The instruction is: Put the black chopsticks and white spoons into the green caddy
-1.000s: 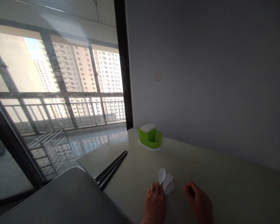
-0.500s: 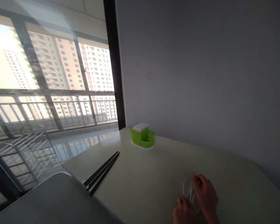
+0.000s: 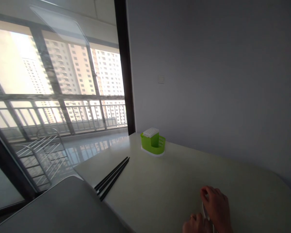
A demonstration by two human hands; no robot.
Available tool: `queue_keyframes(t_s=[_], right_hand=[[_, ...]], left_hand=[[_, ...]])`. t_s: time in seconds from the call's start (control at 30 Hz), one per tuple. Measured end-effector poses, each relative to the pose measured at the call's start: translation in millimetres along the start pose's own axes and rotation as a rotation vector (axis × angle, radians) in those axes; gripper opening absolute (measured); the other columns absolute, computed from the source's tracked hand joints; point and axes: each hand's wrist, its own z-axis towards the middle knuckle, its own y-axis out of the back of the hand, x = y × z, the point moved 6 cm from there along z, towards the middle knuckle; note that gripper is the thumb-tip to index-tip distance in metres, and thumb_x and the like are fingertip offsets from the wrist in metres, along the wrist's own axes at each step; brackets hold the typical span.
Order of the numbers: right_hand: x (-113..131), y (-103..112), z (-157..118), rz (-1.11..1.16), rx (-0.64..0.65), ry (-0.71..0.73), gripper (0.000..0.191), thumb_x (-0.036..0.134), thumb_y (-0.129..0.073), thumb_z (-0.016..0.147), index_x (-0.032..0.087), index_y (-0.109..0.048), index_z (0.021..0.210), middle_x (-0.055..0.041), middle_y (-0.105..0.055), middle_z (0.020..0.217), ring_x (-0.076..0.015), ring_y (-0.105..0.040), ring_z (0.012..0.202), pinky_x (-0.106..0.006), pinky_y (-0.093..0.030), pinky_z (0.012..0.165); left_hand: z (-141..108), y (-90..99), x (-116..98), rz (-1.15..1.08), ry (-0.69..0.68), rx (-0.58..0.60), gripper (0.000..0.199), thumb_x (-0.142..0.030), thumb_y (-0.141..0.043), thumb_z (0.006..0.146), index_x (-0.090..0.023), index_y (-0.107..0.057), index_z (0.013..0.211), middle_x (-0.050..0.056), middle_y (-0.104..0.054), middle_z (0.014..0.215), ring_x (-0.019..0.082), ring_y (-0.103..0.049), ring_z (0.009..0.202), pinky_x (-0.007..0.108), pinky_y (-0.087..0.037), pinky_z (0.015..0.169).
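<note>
At the lower right of the head view, my right hand [image 3: 216,203] is curled, thumb and fingertips drawn together; whatever may be between them is hidden. Just below and to its left, my left hand [image 3: 196,224] is closed, wearing a ring and partly cut off by the bottom edge. Between the two hands shows a thin strip of a white spoon [image 3: 204,211], running down toward my left fingers. The rest of the spoons is covered by my hands.
A green caddy [image 3: 153,143] with a white slotted lid and base stands at the table's [image 3: 160,187] far end. Several black chopsticks [image 3: 113,178] lie by the left edge, near a grey chair back [image 3: 60,207]. Beyond are a metal rack [image 3: 46,155] and windows; a wall borders the right.
The spoon bowls that showed between my hands are now mostly covered. Both hands sit slightly lower and further right in view, as the whole scene has shifted right with the camera.
</note>
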Motion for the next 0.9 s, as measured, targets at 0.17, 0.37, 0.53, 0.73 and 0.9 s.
queue_keyframes(t_s=[0.17, 0.37, 0.53, 0.73, 0.9], right_hand=[[16.0, 2.4, 0.4, 0.081, -0.029, 0.085, 0.021, 0.034, -0.043, 0.086, 0.022, -0.060, 0.085, -0.0041, -0.064, 0.079, -0.0227, -0.055, 0.077, -0.037, -0.034, 0.075], [45.5, -11.4, -5.8, 0.254, 0.075, 0.226, 0.019, 0.030, -0.046, 0.086, 0.022, -0.059, 0.097, -0.0044, -0.064, 0.089, -0.0223, -0.057, 0.085, -0.035, -0.039, 0.078], [54.3, -22.0, -11.9, 0.312, 0.258, 0.216, 0.019, 0.025, -0.045, 0.086, 0.022, -0.059, 0.099, -0.0038, -0.064, 0.091, -0.0203, -0.059, 0.088, -0.032, -0.043, 0.077], [57.3, -24.9, -15.9, 0.342, 0.396, 0.165, 0.019, 0.025, -0.042, 0.087, 0.024, -0.059, 0.096, -0.0024, -0.065, 0.089, -0.0175, -0.061, 0.079, -0.029, -0.044, 0.070], [54.8, -27.9, -17.4, 0.346, 0.420, 0.135, 0.021, 0.027, -0.040, 0.087, 0.025, -0.059, 0.096, -0.0022, -0.066, 0.089, -0.0174, -0.063, 0.079, -0.028, -0.044, 0.068]], left_hand=[[-14.3, 100.1, 84.7, 0.139, 0.004, -0.341, 0.043, -0.035, -0.048, 0.078, -0.029, -0.052, 0.121, 0.005, -0.050, 0.128, 0.027, -0.044, 0.117, 0.037, -0.048, 0.087], [-26.1, 190.0, 241.6, 0.492, 0.401, -0.428, 0.053, -0.027, -0.049, 0.079, -0.022, -0.042, 0.131, 0.010, -0.040, 0.137, 0.027, -0.039, 0.122, 0.037, -0.036, 0.096], [-50.4, 218.4, 331.5, 0.512, 0.602, -0.372, 0.056, -0.033, -0.047, 0.081, -0.020, -0.037, 0.134, 0.016, -0.040, 0.135, 0.030, -0.040, 0.121, 0.039, -0.037, 0.092], [-62.2, 210.0, 368.8, 0.357, 0.649, -0.226, 0.056, -0.041, -0.041, 0.083, -0.018, -0.038, 0.134, 0.014, -0.044, 0.133, 0.032, -0.041, 0.120, 0.041, -0.038, 0.091], [-57.5, 209.8, 363.6, 0.367, 0.505, -0.290, 0.042, -0.028, -0.041, 0.082, -0.016, -0.052, 0.122, 0.008, -0.056, 0.122, 0.025, -0.046, 0.113, 0.034, -0.038, 0.093]])
